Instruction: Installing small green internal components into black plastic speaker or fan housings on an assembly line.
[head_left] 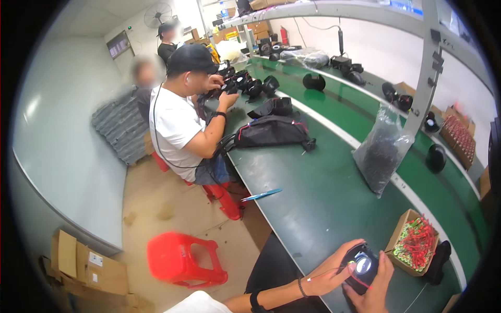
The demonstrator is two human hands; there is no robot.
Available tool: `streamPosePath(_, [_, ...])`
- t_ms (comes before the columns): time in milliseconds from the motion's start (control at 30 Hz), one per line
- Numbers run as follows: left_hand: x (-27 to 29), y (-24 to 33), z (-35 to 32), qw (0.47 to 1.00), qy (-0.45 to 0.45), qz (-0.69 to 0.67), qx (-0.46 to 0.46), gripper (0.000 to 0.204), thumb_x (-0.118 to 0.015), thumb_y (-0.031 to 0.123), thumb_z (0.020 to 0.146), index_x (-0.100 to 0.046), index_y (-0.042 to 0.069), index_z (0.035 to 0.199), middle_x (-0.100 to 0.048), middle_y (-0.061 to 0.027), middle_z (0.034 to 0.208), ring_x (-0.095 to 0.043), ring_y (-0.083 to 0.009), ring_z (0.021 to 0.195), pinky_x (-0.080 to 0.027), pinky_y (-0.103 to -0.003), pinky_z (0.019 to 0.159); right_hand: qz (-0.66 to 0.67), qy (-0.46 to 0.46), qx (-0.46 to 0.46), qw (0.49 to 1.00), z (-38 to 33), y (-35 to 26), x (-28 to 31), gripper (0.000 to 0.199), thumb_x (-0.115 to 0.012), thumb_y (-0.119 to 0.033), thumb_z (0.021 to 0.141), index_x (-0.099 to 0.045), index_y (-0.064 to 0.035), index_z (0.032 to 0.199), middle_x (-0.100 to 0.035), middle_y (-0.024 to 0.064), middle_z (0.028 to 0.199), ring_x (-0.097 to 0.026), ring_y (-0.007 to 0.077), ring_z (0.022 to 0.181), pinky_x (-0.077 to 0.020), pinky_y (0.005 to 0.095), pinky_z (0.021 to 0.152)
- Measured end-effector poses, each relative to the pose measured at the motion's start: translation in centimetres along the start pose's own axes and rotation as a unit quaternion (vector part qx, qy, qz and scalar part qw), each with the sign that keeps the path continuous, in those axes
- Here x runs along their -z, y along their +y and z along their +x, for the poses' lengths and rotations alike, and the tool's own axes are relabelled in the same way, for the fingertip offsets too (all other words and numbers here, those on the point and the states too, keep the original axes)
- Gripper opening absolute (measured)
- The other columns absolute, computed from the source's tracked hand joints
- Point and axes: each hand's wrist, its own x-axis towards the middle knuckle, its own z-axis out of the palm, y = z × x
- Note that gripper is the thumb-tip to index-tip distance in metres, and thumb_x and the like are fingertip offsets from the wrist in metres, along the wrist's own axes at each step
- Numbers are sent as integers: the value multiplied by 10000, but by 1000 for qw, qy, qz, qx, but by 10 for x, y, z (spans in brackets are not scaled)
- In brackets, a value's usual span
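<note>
Fingers of both hands (360, 279) hide black lamp part (361, 265) edges.

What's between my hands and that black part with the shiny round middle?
Nothing visible. Both hands already hold the black part: the left hand grips its left side, the right hand cups it from below. The box of red-wired pieces sits apart to the right.

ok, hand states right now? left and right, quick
Left hand: closed on the small black lamp housing, thin red wire by its fingers.
Right hand: grip on the same housing from below.
</note>
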Motion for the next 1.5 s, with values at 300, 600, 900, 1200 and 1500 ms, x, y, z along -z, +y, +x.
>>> streamPosePath(300, [-9, -7, -4, 1000, -11, -20, -11, 568, -516, 209, 1072, -306, 12, 1561, -466, -178, 1495, -472, -259, 1400, -384, -373, 1161, -3, 2, -39, 999, -14, -8, 0, 1049, -908, -124, 743, -280, 56, 1563, -393, 311, 1498, -403, 487, 1391, -351, 503, 1180])
streamPosePath(600, [-9, 19, 2, 995, -48, -44, -70, 710, -642, 167, 1011, -250, 25, 1586, -359, -172, 1586, -374, -279, 1478, -313, -409, 1217, -46, 61, -49, 996, -15, -22, 18, 1062, -911, -176, 727, -293, 49, 1561, -449, 272, 1444, -481, 446, 1323, -397, 491, 1125])
streamPosePath(900, [23, 6, 3, 980, -16, 194, -50, 789, -718, 28, 896, -292, -9, 1559, -469, -231, 1507, -471, -328, 1418, -379, -480, 1179, -157, 257, -144, 943, 31, 56, 161, 1049, -924, -290, 697, -366, 20, 1530, -534, 239, 1345, -543, 406, 1270, -431, 433, 1099])
streamPosePath(1200, [9, -5, 8, 968, -10, 247, -34, 567, -659, 33, 915, -458, -43, 1440, -645, -224, 1290, -619, -347, 1220, -446, -444, 1087, -300, 262, -440, 805, -50, 294, 253, 1119, -946, -380, 647, -342, 78, 1470, -531, 320, 1292, -575, 502, 1184, -500, 498, 1017])
streamPosePath(1500, [16, -3, 3, 968, 1, 248, -32, 553, -655, 18, 907, -475, -44, 1427, -656, -220, 1269, -628, -340, 1205, -445, -437, 1086, -303, 296, -469, 775, -76, 340, 222, 1106, -937, -343, 679, -303, 55, 1493, -403, 333, 1434, -490, 552, 1266, -458, 548, 1066])
